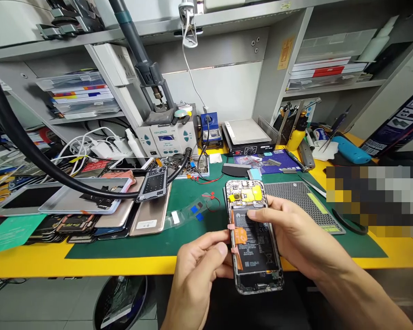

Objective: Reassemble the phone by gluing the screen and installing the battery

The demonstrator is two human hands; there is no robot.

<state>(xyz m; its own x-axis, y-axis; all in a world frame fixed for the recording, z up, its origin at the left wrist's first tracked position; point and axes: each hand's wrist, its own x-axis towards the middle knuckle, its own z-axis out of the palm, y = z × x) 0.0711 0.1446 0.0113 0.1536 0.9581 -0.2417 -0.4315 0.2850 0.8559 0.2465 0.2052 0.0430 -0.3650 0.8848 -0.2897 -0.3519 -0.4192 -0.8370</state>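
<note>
You hold the opened phone over the front edge of the green mat, right hand clamped on it, thumb across the battery. Your left hand touches its left edge; whether it grips, I cannot tell.

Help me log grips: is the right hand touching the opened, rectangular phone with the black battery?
Touching: the head view shows the right hand gripping the phone, thumb laid across its front.

Bright, sharp centre; stretched edges
</note>
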